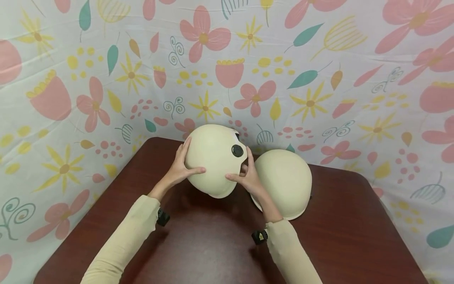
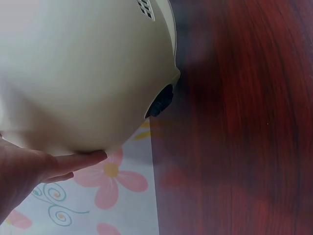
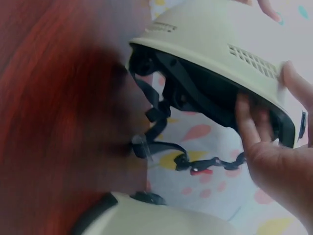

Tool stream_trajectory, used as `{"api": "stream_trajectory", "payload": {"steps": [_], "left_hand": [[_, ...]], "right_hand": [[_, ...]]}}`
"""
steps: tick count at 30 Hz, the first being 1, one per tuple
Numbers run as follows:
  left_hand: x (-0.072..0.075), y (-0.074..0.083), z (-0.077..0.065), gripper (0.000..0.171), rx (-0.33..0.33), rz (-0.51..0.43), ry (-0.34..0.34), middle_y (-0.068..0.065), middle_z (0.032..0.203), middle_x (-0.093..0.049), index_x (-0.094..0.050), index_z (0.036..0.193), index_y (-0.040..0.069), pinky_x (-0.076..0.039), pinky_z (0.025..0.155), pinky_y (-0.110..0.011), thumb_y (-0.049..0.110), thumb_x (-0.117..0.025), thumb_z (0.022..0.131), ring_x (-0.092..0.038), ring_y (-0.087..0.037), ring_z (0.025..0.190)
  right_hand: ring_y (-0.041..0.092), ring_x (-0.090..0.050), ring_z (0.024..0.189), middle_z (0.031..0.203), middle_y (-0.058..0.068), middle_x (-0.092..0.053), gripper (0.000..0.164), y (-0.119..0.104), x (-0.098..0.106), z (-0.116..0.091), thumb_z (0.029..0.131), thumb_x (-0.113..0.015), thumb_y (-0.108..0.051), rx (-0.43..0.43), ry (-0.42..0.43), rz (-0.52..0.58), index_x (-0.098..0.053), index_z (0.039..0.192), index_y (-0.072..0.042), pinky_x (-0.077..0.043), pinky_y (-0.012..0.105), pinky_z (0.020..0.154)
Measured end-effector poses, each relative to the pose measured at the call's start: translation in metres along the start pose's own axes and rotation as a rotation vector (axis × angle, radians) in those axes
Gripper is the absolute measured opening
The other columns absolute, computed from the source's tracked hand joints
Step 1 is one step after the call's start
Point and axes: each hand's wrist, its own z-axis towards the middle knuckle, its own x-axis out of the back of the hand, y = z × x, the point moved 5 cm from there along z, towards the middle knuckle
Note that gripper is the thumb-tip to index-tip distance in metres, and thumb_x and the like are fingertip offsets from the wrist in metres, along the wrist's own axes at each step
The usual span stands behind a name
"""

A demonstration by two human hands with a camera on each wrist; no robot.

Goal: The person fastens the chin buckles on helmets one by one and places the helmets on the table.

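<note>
A cream helmet (image 1: 209, 157) is held up over the table between both hands. A round black piece (image 1: 237, 150) shows near its right end. Along the helmet's left side lie the fingers of my left hand (image 1: 179, 167), its thumb across the near face. My right hand (image 1: 250, 177) grips the rim, thumb outside on the shell and fingers inside, as the right wrist view shows. Black chin straps (image 3: 159, 110) hang from the open underside, and vent slots (image 3: 252, 61) mark the shell. Beside my right hand, a second cream helmet (image 1: 283, 181) rests dome up.
The dark reddish-brown table (image 1: 209, 244) has rounded far corners. Behind it hangs a white cloth (image 1: 152, 59) printed with pink, yellow and teal flowers and leaves. Each wrist carries a small black camera (image 1: 259, 236).
</note>
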Motion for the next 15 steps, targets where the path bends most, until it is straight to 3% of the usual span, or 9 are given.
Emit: {"api": "stream_trajectory", "payload": {"steps": [4, 7, 11, 15], "left_hand": [[0.001, -0.003, -0.001, 0.114, 0.020, 0.026, 0.011, -0.017, 0.163, 0.008, -0.003, 0.158, 0.033, -0.022, 0.111, -0.071, 0.031, -0.083, 0.076, -0.006, -0.045, 0.150], [0.001, -0.003, -0.003, 0.115, 0.035, 0.032, 0.010, -0.016, 0.164, 0.010, -0.003, 0.158, 0.035, -0.021, 0.111, -0.072, 0.035, -0.084, 0.075, -0.002, -0.044, 0.151], [-0.002, 0.000, -0.004, 0.116, 0.052, 0.037, 0.000, -0.014, 0.164, 0.013, -0.002, 0.157, 0.038, -0.021, 0.112, -0.071, 0.037, -0.084, 0.074, 0.000, -0.044, 0.151], [-0.007, 0.003, -0.005, 0.113, 0.059, 0.043, -0.029, -0.012, 0.163, 0.016, -0.003, 0.156, 0.043, -0.021, 0.112, -0.071, 0.040, -0.083, 0.075, 0.003, -0.043, 0.151]], "right_hand": [[0.026, -0.051, 0.117, 0.140, 0.018, -0.040, 0.106, -0.005, 0.005, 0.001, 0.084, -0.073, -0.007, 0.044, 0.080, -0.093, 0.002, 0.158, -0.024, -0.049, 0.031, 0.094], [0.028, -0.047, 0.123, 0.146, 0.018, -0.033, 0.091, -0.012, 0.009, 0.003, 0.089, -0.069, -0.011, 0.049, 0.116, -0.107, -0.008, 0.157, -0.013, -0.044, 0.036, 0.100], [0.033, -0.038, 0.140, 0.155, 0.016, -0.029, 0.086, -0.024, 0.014, 0.006, 0.092, -0.067, -0.020, 0.039, 0.146, -0.155, -0.012, 0.156, -0.011, -0.034, 0.049, 0.114], [0.030, -0.028, 0.146, 0.157, 0.015, -0.027, 0.090, -0.030, 0.013, 0.010, 0.088, -0.073, -0.026, 0.068, 0.186, -0.298, -0.017, 0.157, -0.012, -0.026, 0.049, 0.120]]}}
